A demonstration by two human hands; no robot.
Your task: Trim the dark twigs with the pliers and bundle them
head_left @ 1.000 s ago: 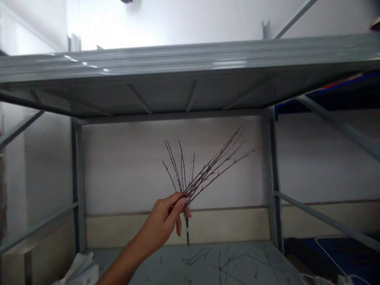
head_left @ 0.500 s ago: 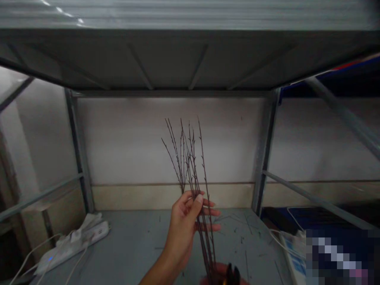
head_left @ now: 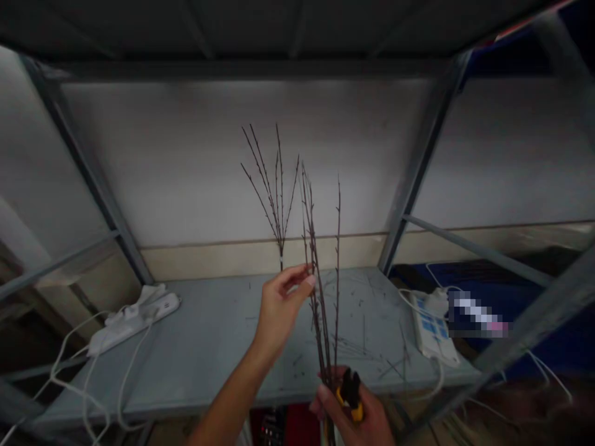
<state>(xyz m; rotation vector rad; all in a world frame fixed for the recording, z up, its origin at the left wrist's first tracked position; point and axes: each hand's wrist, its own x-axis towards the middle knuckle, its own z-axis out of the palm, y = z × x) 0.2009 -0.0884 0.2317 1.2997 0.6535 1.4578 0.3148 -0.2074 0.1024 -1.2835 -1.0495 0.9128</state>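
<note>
Since my right grip point(head_left: 348, 412) pinches thin twigs point(head_left: 317, 297) with yellow-handled snips point(head_left: 349, 396) while my left grip point(head_left: 281, 310) stays spread, any slackening could drop them.

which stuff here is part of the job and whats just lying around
Part of the job:
- thin dark reddish-brown twigs
- yellow-and-black cutters, held in the right hand grip
- left hand grip, beside the twigs

Just lying around:
- white power strip
- white power strip with blue switches
- loose twig clippings on the grey metal shelf
</note>
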